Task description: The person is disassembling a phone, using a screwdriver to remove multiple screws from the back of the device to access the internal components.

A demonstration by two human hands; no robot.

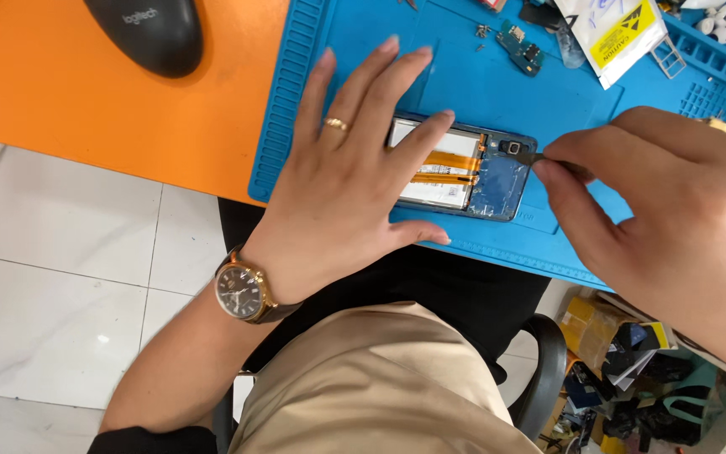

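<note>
Here the left hand [342, 181] lies flat and spread, fingers pressing down on an opened phone [472, 172] — back cover off, white battery and orange flex cables showing — which rests at the centre of a blue work mat [481, 76]. From three o'clock the right hand [674, 214] pinches a thin metal tool [539, 156], its tip touching the phone's edge by the camera. A small circuit board [521, 46] lies at twelve o'clock — a black mouse [149, 32] sits at ten o'clock on the orange table [60, 101].
</note>
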